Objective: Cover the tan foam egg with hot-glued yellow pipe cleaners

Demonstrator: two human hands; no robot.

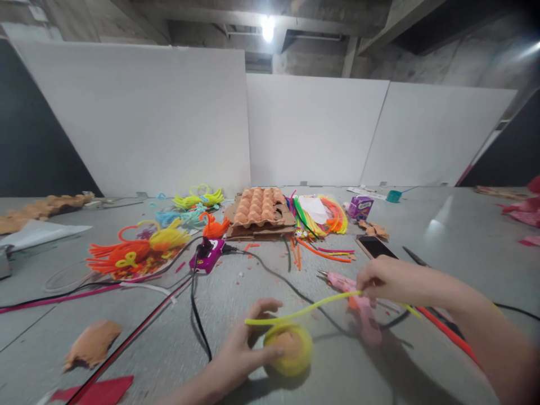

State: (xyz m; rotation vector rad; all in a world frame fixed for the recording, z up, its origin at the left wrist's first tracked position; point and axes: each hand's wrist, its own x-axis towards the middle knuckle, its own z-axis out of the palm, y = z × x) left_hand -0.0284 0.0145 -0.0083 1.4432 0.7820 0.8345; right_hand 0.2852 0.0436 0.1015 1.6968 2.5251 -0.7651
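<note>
- Red scrap [103,391] lay nearest us, lower left.
- Our left hand [248,343], half-curled, held a yellow-rimmed ball [301,351], bottom centre.
- Yellow pipe cleaner [312,306] ran from above the ball rightward.
- Pink glue gun [366,322] lay beneath it.
- Our right hand [377,279] pinched the pipe cleaner, fingers closed.

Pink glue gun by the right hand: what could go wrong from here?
The pink glue gun lies close to the right hand; if hot, it might burn that hand. A dark cable runs beneath the yellow strip, so the strip could snag on it.
</note>
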